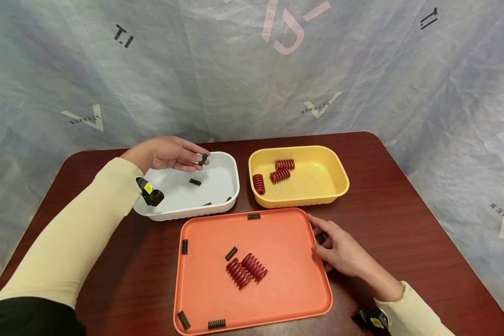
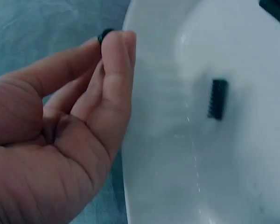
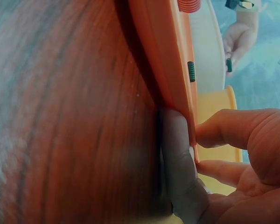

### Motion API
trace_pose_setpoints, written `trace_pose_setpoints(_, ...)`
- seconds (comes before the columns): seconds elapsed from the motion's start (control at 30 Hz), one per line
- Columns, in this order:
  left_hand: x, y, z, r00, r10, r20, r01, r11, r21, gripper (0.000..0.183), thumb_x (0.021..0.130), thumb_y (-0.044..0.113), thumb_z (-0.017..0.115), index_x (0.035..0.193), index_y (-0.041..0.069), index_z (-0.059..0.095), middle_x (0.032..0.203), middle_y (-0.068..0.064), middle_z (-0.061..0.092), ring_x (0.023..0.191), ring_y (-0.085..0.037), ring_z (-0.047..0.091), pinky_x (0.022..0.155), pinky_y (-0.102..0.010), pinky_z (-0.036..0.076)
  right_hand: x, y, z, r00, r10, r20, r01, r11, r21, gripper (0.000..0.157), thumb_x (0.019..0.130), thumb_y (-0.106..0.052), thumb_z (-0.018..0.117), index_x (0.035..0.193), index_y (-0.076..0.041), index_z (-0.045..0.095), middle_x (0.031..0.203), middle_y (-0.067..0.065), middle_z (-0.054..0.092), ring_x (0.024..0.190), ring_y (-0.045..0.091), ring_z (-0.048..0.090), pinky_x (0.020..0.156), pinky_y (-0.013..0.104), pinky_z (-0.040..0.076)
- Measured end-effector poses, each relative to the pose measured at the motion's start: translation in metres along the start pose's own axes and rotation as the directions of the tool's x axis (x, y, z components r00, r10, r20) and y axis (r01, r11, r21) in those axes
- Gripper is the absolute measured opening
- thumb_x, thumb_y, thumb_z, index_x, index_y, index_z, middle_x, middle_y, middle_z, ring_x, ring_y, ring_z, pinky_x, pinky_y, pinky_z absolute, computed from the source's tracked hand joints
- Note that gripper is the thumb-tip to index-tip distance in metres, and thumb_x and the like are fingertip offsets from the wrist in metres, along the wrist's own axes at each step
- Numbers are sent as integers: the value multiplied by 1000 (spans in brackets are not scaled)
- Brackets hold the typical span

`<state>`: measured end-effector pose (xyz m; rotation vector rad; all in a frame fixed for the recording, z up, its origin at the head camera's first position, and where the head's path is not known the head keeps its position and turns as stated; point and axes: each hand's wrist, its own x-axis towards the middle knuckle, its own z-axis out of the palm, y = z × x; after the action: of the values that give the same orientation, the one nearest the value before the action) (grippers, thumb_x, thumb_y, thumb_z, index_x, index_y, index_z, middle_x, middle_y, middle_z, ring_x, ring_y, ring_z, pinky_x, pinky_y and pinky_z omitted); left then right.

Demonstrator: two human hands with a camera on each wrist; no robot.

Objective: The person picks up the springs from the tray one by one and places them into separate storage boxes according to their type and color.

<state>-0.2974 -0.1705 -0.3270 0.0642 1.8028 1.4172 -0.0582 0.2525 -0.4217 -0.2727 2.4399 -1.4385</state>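
Over the white bin [image 1: 164, 216], my left hand [image 1: 172, 154] pinches a small dark green spring [image 1: 203, 159] between thumb and fingertips. Another green spring [image 2: 218, 99] lies on the bin's floor in the left wrist view, and more sit along its near side. My right hand [image 1: 344, 249] holds the right rim of the orange tray [image 1: 290, 280], with fingers on both sides of the edge in the right wrist view. Two thick red springs [image 1: 255, 267] lie mid-tray beside a green spring [image 1: 231, 253]. Several other green springs [image 1: 216, 324] rest along the tray's edges.
A yellow bin [image 1: 302, 202] with three red springs [image 1: 280, 175] stands behind the tray, right of the white bin. All of them are on a dark red wooden table [image 1: 386, 196]. Behind the table hangs a grey printed sheet [image 1: 235, 93].
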Motion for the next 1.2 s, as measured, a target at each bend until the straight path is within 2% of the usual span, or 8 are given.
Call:
trace_pose_setpoints(0.13, 6, 0, 0, 999, -28, 37, 25, 996, 85, 51, 104, 3, 60, 153, -2, 46, 121, -10, 71, 100, -18, 72, 100, -38, 55, 0, 0, 0, 1000, 0, 2, 0, 1000, -9, 74, 94, 5, 66, 160, -1, 33, 124, 25, 48, 74, 22, 67, 46, 35, 58)
trace_pose_setpoints(0.23, 11, -3, 0, 997, -46, 57, 39, 992, 121, 51, 104, 4, 61, 152, -1, 47, 121, -10, 71, 101, -19, 72, 97, -36, 56, 0, 0, 0, 1000, 0, 4, 0, 1000, -14, 74, 94, 5, 66, 160, -2, 33, 124, 25, 48, 73, 22, 67, 46, 36, 58)
trace_pose_setpoints(0.47, 19, -11, 1, 990, -81, 112, 56, 976, 212, 52, 104, 5, 61, 153, -2, 45, 130, -11, 69, 117, -26, 67, 93, -32, 58, 0, -1, -1, 1000, -2, -1, 2, 1000, -8, 74, 93, 6, 66, 160, -1, 32, 124, 25, 48, 72, 21, 67, 45, 35, 58)
trace_pose_setpoints(0.57, 22, -15, 1, 991, -94, 99, 70, 971, 227, 51, 103, 4, 62, 152, -3, 47, 128, -10, 70, 112, -25, 69, 91, -32, 58, 1, -1, 0, 1000, 0, -1, 0, 1000, -6, 74, 93, 6, 66, 160, -1, 33, 124, 25, 48, 73, 22, 67, 45, 35, 58)
trace_pose_setpoints(0.77, 29, -25, 5, 995, -67, 69, 49, 969, 243, 47, 101, 4, 66, 145, -4, 55, 120, -11, 72, 101, -21, 71, 87, -32, 60, 1, 0, 0, 1000, 2, 0, -2, 1000, -10, 74, 93, 6, 66, 160, -1, 33, 124, 25, 48, 74, 22, 67, 45, 35, 58)
trace_pose_setpoints(0.97, 31, -32, 9, 997, -55, 50, 40, 965, 260, 44, 100, 4, 68, 142, -3, 59, 115, -11, 72, 98, -20, 71, 86, -31, 60, 0, -2, 0, 1000, 8, 5, -8, 1000, -5, 74, 94, 5, 66, 160, -2, 32, 125, 25, 48, 75, 22, 67, 46, 36, 58)
trace_pose_setpoints(1.2, 29, -32, 14, 997, -63, 43, 49, 962, 270, 42, 100, 4, 68, 141, -4, 60, 113, -13, 72, 98, -21, 71, 87, -32, 60, 0, -2, 0, 1000, 11, 3, -11, 1000, -9, 74, 94, 5, 66, 160, -2, 32, 125, 25, 48, 75, 22, 67, 46, 35, 58)
